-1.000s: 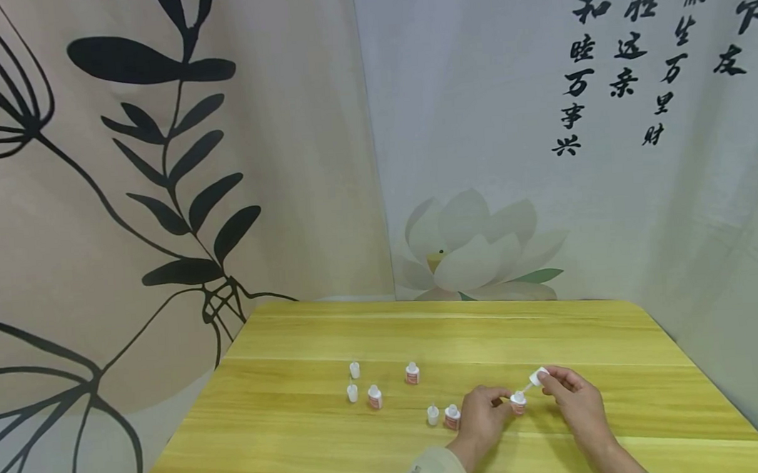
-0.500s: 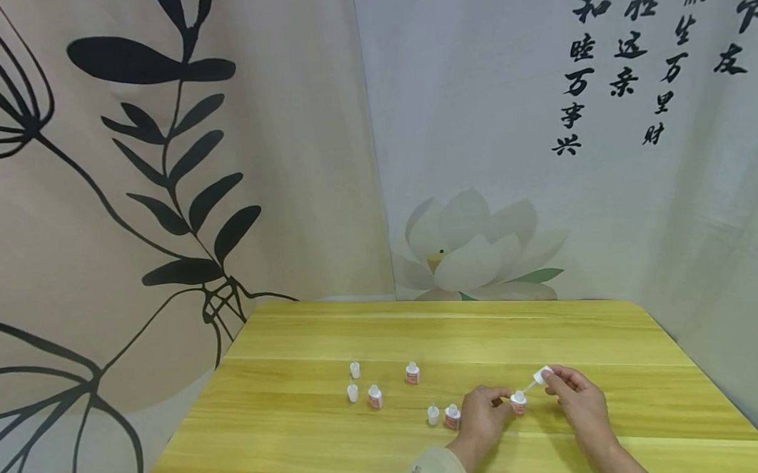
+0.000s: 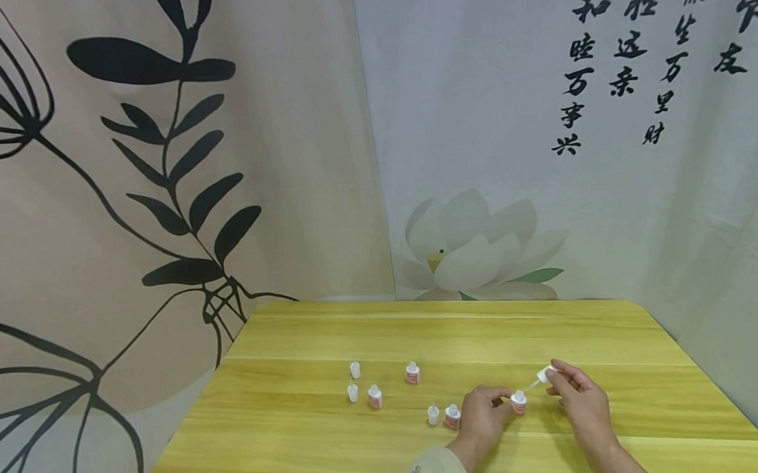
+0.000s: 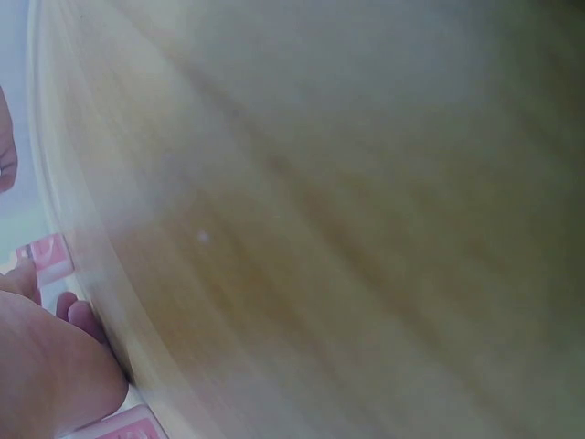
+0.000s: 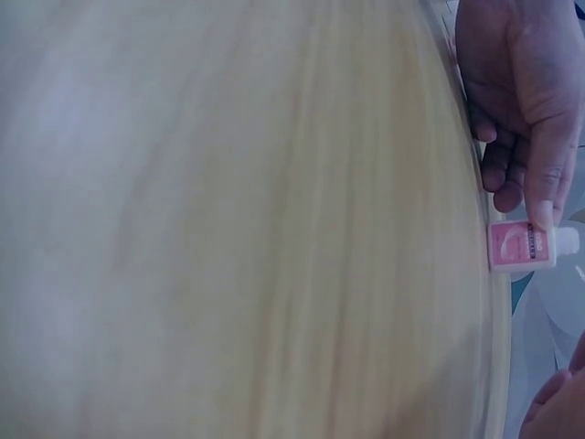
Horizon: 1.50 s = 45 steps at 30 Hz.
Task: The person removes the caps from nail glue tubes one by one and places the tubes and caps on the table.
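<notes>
My left hand [image 3: 483, 417] pinches a small white bottle [image 3: 519, 403] with a pink label, upright on the table and uncapped. The right wrist view shows the left thumb on the label of this bottle [image 5: 519, 247]. To its right, my right hand [image 3: 584, 408] holds a white cap [image 3: 544, 375] between thumb and fingers. A thin applicator stick slants from the cap down to the left, its tip close by the bottle's mouth. In the left wrist view only part of the left hand [image 4: 55, 375] and the bottle [image 4: 57, 258] show at the left edge.
Beside the left hand stand another pink-labelled bottle [image 3: 452, 417] and a white cap [image 3: 433, 415]. Farther left are two more bottles, one nearer [image 3: 374, 397] and one farther back [image 3: 412, 372], and two caps [image 3: 352, 393]. The wooden table [image 3: 312, 440] ends at a printed curtain [image 3: 311, 161].
My right hand has shifted slightly right and up with the cap, drawing the applicator stick away from the bottle's mouth. The left hand and its bottle stay put.
</notes>
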Available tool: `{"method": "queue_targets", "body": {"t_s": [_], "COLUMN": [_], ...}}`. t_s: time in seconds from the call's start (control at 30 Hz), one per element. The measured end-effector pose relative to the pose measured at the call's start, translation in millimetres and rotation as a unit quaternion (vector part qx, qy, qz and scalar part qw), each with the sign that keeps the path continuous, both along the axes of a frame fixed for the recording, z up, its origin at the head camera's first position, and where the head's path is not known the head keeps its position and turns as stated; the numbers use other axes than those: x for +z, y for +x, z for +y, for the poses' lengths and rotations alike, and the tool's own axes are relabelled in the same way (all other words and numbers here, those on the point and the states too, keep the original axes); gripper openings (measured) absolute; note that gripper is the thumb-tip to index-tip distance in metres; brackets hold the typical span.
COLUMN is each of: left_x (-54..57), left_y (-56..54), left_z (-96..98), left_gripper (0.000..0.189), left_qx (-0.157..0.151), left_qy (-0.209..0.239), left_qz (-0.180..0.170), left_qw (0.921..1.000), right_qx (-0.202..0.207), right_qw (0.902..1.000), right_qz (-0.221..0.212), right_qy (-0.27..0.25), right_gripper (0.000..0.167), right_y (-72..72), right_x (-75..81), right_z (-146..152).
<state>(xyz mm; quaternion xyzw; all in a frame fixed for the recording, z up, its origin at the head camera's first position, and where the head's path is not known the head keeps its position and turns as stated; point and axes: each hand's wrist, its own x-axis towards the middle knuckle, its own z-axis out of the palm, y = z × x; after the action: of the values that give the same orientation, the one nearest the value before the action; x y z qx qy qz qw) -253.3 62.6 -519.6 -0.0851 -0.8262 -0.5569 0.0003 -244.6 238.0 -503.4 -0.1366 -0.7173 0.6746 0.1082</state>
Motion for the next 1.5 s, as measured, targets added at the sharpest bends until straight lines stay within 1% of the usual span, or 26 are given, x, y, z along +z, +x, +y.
{"method": "queue_targets", "body": {"t_s": [0.1,0.2,0.37,0.57,0.77,1.03,1.13,1.33,1.5], "left_x": [-0.3,-0.1,-0.2,-0.5,0.8,1.4,1.5,1.5,1.3], "left_y": [0.0,0.1,0.1,0.4,1.9,1.5,1.7,1.6,1.7], "left_z": [-0.3,-0.8,-1.0,-0.7,-1.0,-0.5,-0.4,-0.4,-0.7], "left_gripper": [0.014,0.014,0.013,0.012,0.014,0.014,0.014,0.013,0.012], "left_qx": [-0.003,-0.006,-0.007,-0.007,-0.008,-0.005,-0.004,-0.003,-0.004], "left_qy": [0.004,0.007,0.007,0.004,0.007,0.006,0.009,0.008,0.006], "left_qz": [-0.002,0.000,0.000,0.002,-0.006,-0.005,-0.006,-0.002,0.000], "left_qw": [1.0000,1.0000,0.9999,1.0000,0.9999,1.0000,0.9999,1.0000,1.0000], "right_qx": [0.001,0.001,0.001,-0.005,-0.003,0.016,0.014,0.002,-0.003], "right_qw": [1.0000,1.0000,0.9998,0.9996,0.9995,0.9989,0.9988,0.9994,0.9995], "right_qz": [0.001,0.001,0.000,0.001,-0.001,0.001,0.004,0.010,0.009], "right_qy": [0.000,0.005,0.018,0.027,0.030,0.045,0.047,0.033,0.030], "right_gripper": [0.031,0.031,0.036,0.050,0.050,0.061,0.059,0.047,0.051], "right_y": [0.7,0.7,0.6,-1.2,-1.2,0.0,0.1,-0.4,-1.2], "right_x": [0.4,0.4,0.0,-0.5,0.3,-0.1,-0.1,-0.2,0.1], "right_z": [0.7,1.1,1.4,0.4,0.0,1.7,1.6,1.2,0.6]}}
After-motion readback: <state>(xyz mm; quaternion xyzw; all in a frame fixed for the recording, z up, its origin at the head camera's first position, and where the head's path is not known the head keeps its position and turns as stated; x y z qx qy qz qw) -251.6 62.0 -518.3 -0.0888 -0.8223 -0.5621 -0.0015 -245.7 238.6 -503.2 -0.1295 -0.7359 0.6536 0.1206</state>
